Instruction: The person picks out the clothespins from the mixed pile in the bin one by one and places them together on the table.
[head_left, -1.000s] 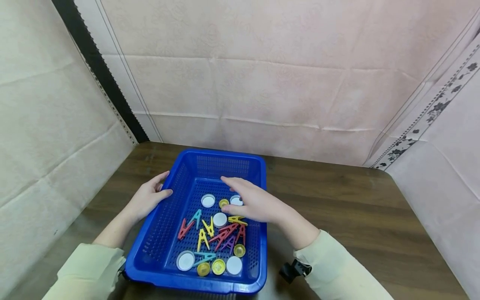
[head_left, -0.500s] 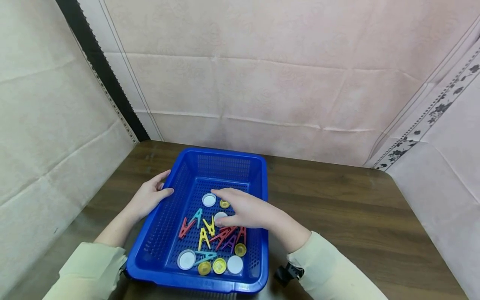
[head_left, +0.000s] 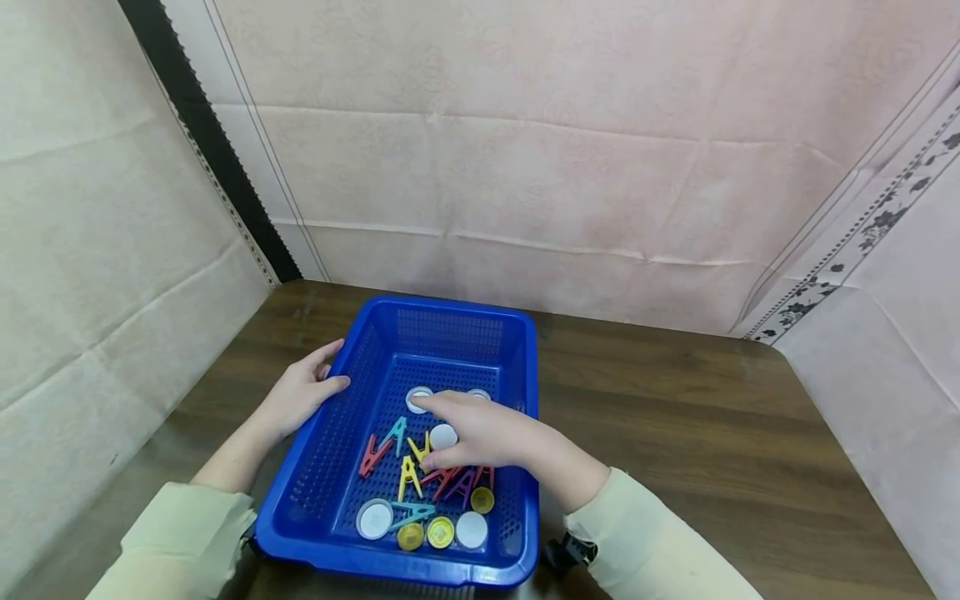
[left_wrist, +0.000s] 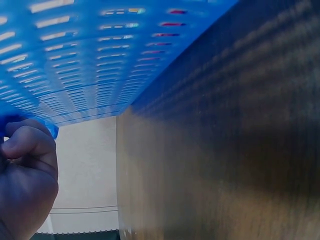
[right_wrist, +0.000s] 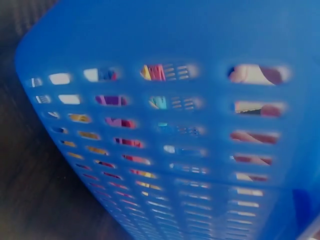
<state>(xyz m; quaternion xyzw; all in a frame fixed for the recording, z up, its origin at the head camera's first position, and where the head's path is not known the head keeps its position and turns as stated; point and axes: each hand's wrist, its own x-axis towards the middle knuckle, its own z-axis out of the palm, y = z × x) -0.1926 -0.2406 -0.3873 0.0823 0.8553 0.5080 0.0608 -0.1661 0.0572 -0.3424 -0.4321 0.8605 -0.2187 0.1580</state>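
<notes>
Dark wood table point(head_left: 675, 417), pink cloth walls point(head_left: 525, 167), left hand point(head_left: 300, 396) gripping blue basket point(head_left: 450, 321), right hand point(head_left: 480, 433) relaxed inside.

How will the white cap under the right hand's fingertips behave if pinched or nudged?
The white cap is a small, flat disc, so probably light and stiff. It lies flat on the blue basket floor and would likely slide, not roll. The right hand hovers over it; clothespins crowd close by, so a nudge may jostle them. The left hand steadies the rim.
</notes>
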